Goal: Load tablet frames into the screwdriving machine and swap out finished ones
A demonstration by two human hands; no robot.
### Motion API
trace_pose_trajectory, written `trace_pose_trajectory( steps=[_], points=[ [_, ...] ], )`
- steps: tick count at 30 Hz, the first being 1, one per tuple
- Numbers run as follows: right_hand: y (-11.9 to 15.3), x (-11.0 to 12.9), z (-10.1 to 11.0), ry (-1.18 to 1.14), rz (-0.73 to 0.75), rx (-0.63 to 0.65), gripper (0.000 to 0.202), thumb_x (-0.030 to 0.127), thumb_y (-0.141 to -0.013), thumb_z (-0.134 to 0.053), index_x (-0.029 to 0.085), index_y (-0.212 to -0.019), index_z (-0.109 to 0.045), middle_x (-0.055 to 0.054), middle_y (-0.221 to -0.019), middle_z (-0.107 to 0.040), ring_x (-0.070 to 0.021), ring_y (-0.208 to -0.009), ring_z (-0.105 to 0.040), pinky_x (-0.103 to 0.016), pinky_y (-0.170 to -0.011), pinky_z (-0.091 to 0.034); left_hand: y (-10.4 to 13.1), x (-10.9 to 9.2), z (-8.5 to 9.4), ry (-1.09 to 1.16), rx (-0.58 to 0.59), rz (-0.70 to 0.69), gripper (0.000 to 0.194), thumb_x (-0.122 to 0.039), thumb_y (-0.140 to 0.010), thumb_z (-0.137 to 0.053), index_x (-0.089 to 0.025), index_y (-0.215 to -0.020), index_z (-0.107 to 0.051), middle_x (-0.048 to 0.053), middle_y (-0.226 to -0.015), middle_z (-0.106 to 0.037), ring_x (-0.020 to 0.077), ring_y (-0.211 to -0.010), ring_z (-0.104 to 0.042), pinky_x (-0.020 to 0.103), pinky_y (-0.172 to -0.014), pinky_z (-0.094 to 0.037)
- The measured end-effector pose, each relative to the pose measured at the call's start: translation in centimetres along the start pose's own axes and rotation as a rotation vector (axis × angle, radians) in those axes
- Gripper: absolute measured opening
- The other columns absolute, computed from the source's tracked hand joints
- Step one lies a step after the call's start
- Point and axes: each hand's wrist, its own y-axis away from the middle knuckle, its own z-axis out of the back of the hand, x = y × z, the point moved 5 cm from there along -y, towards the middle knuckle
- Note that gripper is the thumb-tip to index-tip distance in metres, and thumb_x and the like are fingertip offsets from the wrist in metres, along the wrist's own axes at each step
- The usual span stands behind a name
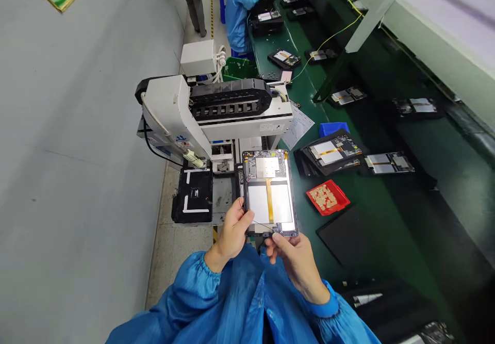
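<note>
An opened tablet [259,199] is held up in front of me, its circuit board at the top and its silver battery with an orange ribbon cable below. My left hand [233,230] grips its left edge, thumb on top. At the lower edge, my right hand [292,261] pinches the tablet, its thumb by a small dark part [277,228] there. A thin dark wire [263,225] runs across the lower part between both thumbs. What the right fingertips hold underneath is hidden.
A white gantry machine [243,127] stands just ahead, a black fixture [193,199] with white strips at its left. On the green bench [386,241] are a red tray [328,198] of tan pieces, a blue box [333,129] and stacked opened tablets [332,150]. A co-worker [240,9] sits beyond.
</note>
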Motion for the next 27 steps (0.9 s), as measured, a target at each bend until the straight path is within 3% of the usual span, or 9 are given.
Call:
trace_pose_trajectory(
  steps=[6, 9, 13, 17, 20, 23, 27],
  points=[
    [0.0, -0.1, -0.3, -0.024, 0.029, -0.066, 0.035, 0.043, -0.071, -0.086, 0.011, -0.075, -0.073, -0.012, -0.069, -0.073, -0.0191, -0.052, -0.066, -0.029, -0.048, -0.055, 0.1, 0.2, 0.0, 0.040, -0.057, 0.053, 0.038, -0.036, -0.085, -0.073, -0.018, -0.115, -0.061, 0.007, -0.103, -0.073, 0.0208, -0.092, -0.069, 0.031, -0.083, -0.054],
    [-0.5, -1.3, -0.5, 0.014, 0.053, -0.059, 0.034, 0.043, -0.072, -0.085, 0.012, -0.074, -0.071, -0.012, -0.070, -0.074, -0.0183, -0.051, -0.066, -0.029, -0.049, -0.055, -0.2, 0.8, 1.0, 0.059, -0.112, 0.103, 0.033, -0.037, -0.083, -0.074, -0.017, -0.106, -0.063, 0.006, -0.100, -0.072, 0.0190, -0.091, -0.068, 0.029, -0.083, -0.053],
    [-2.4, -5.2, -2.0, 0.074, 0.056, -0.028, 0.038, 0.048, -0.073, -0.083, 0.014, -0.072, -0.067, -0.008, -0.063, -0.072, -0.0166, -0.047, -0.064, -0.027, -0.047, -0.054, 0.1, 2.2, 5.3, -0.036, -0.297, 0.113, 0.037, -0.039, -0.076, -0.079, -0.017, -0.102, -0.064, 0.005, -0.098, -0.072, 0.0180, -0.089, -0.067, 0.028, -0.081, -0.053],
    [-5.0, -10.2, -4.6, 0.055, -0.085, 0.056, 0.047, 0.055, -0.063, -0.087, 0.015, -0.070, -0.062, -0.006, -0.060, -0.070, -0.0173, -0.044, -0.063, -0.027, -0.043, -0.053, 1.3, 3.5, 11.1, -0.083, -0.517, 0.075, 0.043, -0.041, -0.069, -0.084, -0.017, -0.098, -0.063, 0.005, -0.095, -0.072, 0.0171, -0.082, -0.068, 0.028, -0.075, -0.054],
    [-6.2, -12.4, -5.9, 0.044, -0.159, 0.113, 0.049, 0.056, -0.063, -0.086, 0.013, -0.067, -0.064, -0.007, -0.056, -0.069, -0.0172, -0.043, -0.063, -0.027, -0.044, -0.053, 2.1, 4.1, 13.7, -0.080, -0.653, 0.062, 0.046, -0.044, -0.065, -0.085, -0.017, -0.091, -0.059, 0.002, -0.087, -0.070, 0.0167, -0.074, -0.067, 0.029, -0.070, -0.054],
    [-6.7, -12.7, -6.3, 0.049, -0.163, 0.127, 0.045, 0.054, -0.069, -0.084, 0.012, -0.070, -0.067, -0.008, -0.059, -0.070, -0.0159, -0.046, -0.064, -0.026, -0.049, -0.054, 2.1, 4.1, 14.1, -0.078, -0.697, -0.014, 0.042, -0.044, -0.070, -0.081, -0.019, -0.093, -0.057, 0.001, -0.088, -0.069, 0.0162, -0.075, -0.066, 0.028, -0.071, -0.054],
    [-6.8, -11.8, -6.9, 0.124, -0.116, 0.138, 0.039, 0.049, -0.072, -0.084, 0.012, -0.069, -0.069, -0.008, -0.060, -0.071, -0.0173, -0.048, -0.065, -0.028, -0.052, -0.054, 1.6, 3.6, 13.2, -0.090, -0.650, -0.090, 0.032, -0.042, -0.083, -0.072, -0.020, -0.101, -0.056, 0.002, -0.095, -0.068, 0.0169, -0.083, -0.066, 0.028, -0.076, -0.053]
  ],
)
